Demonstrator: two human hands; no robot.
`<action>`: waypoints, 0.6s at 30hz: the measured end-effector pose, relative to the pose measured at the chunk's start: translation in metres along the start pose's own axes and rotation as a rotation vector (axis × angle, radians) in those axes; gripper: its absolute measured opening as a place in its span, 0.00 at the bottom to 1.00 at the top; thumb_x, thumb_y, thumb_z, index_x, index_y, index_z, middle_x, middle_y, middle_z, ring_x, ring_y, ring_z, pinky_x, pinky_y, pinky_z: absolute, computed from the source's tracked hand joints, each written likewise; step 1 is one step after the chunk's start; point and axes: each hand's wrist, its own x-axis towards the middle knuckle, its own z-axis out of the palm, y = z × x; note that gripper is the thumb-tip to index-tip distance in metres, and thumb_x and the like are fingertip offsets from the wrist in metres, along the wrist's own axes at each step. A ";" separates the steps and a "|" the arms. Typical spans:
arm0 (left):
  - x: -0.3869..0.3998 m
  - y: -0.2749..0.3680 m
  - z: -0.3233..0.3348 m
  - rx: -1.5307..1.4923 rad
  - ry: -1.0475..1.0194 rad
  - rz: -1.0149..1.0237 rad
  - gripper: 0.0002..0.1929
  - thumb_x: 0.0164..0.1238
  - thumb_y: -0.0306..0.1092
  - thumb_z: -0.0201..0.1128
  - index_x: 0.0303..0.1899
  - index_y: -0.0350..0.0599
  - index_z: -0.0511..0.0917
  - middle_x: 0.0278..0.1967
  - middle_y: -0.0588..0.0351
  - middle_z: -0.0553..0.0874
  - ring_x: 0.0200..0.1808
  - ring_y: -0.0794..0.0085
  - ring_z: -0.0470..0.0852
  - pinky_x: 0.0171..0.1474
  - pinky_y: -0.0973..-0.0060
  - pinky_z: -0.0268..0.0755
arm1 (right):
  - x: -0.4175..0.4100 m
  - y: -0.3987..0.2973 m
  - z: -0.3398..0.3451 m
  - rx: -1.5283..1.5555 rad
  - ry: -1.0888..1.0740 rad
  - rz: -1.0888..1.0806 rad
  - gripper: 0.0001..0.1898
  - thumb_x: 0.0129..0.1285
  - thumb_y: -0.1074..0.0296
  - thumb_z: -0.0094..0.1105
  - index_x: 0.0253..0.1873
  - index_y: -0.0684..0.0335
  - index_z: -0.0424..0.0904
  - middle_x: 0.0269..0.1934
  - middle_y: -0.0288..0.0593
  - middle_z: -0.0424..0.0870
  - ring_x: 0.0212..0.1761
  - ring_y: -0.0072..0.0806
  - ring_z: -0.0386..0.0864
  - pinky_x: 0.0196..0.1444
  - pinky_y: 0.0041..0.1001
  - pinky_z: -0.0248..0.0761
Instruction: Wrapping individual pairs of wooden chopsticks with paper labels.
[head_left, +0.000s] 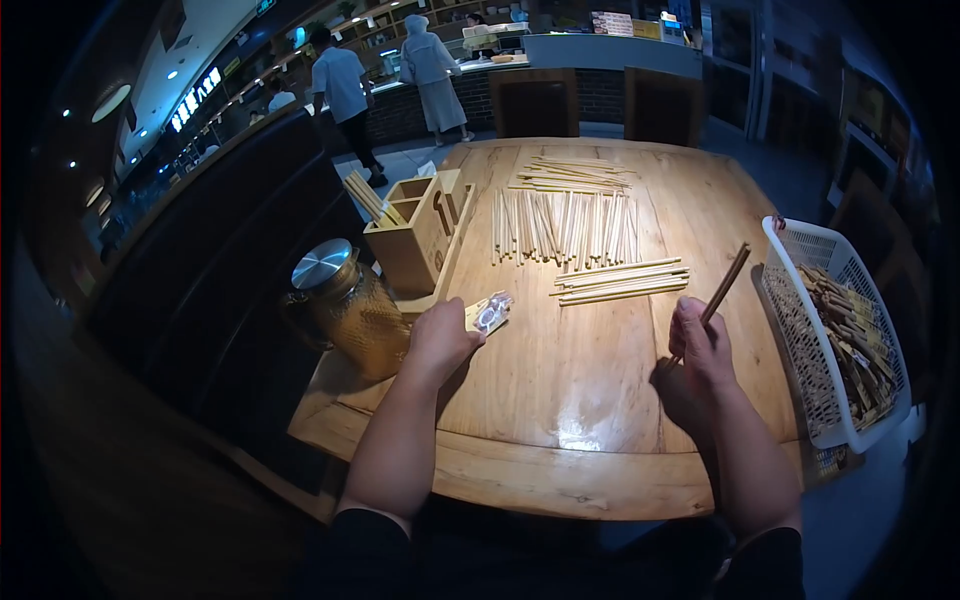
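My right hand grips a pair of dark brown chopsticks, tilted with their upper ends away from me, above the right side of the wooden table. At the left, my left hand is closed around the near end of a crumpled wrapper, part clear plastic and part yellowish; my fingers hide the rest. Beyond my hands lie pale chopsticks in groups: a crosswise bundle nearest, a wide row pointing away from me, and another crosswise bundle farthest.
A white plastic basket of wrapped chopsticks stands at the right edge. On the left are an amber glass jug with a metal lid and a wooden caddy holding chopsticks. Chairs and people are beyond the table.
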 end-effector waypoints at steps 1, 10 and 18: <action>0.003 -0.004 0.002 0.007 0.002 -0.004 0.21 0.55 0.42 0.75 0.42 0.36 0.79 0.42 0.42 0.85 0.47 0.49 0.84 0.51 0.58 0.75 | 0.001 -0.002 0.000 0.005 0.015 -0.023 0.20 0.75 0.52 0.53 0.29 0.53 0.65 0.20 0.24 0.58 0.18 0.13 0.54 0.20 0.19 0.46; 0.026 -0.031 0.023 -0.073 0.134 0.036 0.14 0.52 0.40 0.76 0.33 0.39 0.84 0.30 0.44 0.85 0.33 0.56 0.85 0.37 0.63 0.74 | 0.007 0.004 -0.008 -0.111 0.046 0.022 0.20 0.75 0.51 0.53 0.28 0.54 0.67 0.18 0.24 0.58 0.16 0.13 0.53 0.18 0.20 0.45; 0.022 -0.029 0.021 -0.037 0.225 0.013 0.09 0.59 0.39 0.71 0.35 0.45 0.88 0.31 0.46 0.87 0.35 0.54 0.86 0.41 0.62 0.77 | 0.005 0.006 -0.010 -0.161 0.007 0.081 0.20 0.75 0.51 0.54 0.28 0.55 0.68 0.17 0.23 0.57 0.15 0.12 0.52 0.17 0.19 0.45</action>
